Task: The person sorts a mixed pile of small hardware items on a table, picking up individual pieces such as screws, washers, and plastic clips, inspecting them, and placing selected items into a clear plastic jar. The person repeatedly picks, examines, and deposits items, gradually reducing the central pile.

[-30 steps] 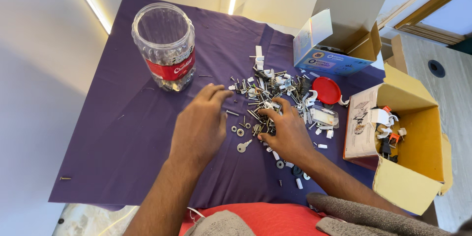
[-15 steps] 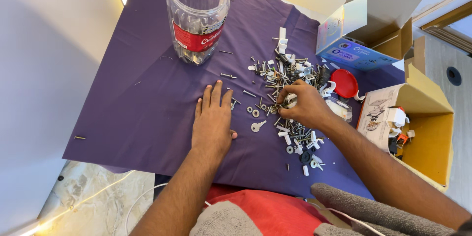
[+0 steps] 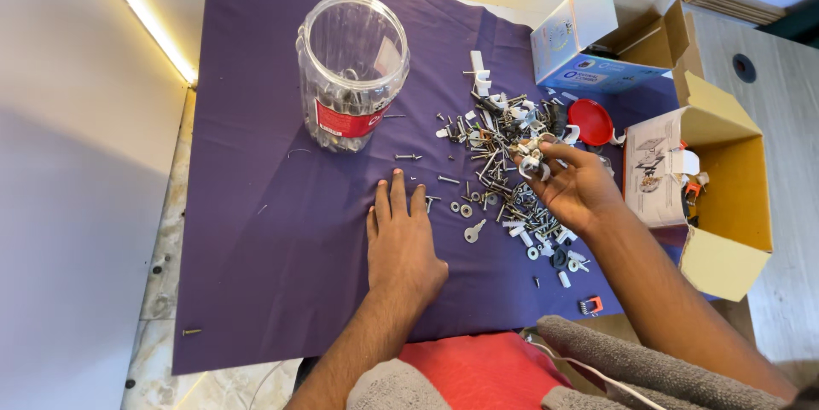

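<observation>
At the far left, one stray screw (image 3: 191,331) lies alone on the pale table (image 3: 162,273), just off the edge of the purple cloth (image 3: 256,205) that covers most of it. Further right, a clear plastic jar (image 3: 351,69) with a red label stands upright and lidless on the cloth. Just below and right of it, my left hand (image 3: 403,239) lies flat, palm down, fingers straight and together, holding nothing. Beside its fingertips sit two small washers (image 3: 461,209) and a flat metal key (image 3: 473,231).

Right of that spreads a loose pile of screws and white plastic clips (image 3: 499,133). My right hand (image 3: 576,188) hovers over the pile, palm turned up and half cupped, fingers pinching a small clump of white clips and screws (image 3: 532,161). I judge these pieces light, hard and rigid, with sharp screw tips; they look smooth and apt to slip or tangle, so a fingertip pinch on a clip body or screw shank seems best.

Beyond the pile lie a red round lid (image 3: 590,122), an open blue and white box (image 3: 589,43), and at the far right an open cardboard box (image 3: 725,197) holding small parts.
</observation>
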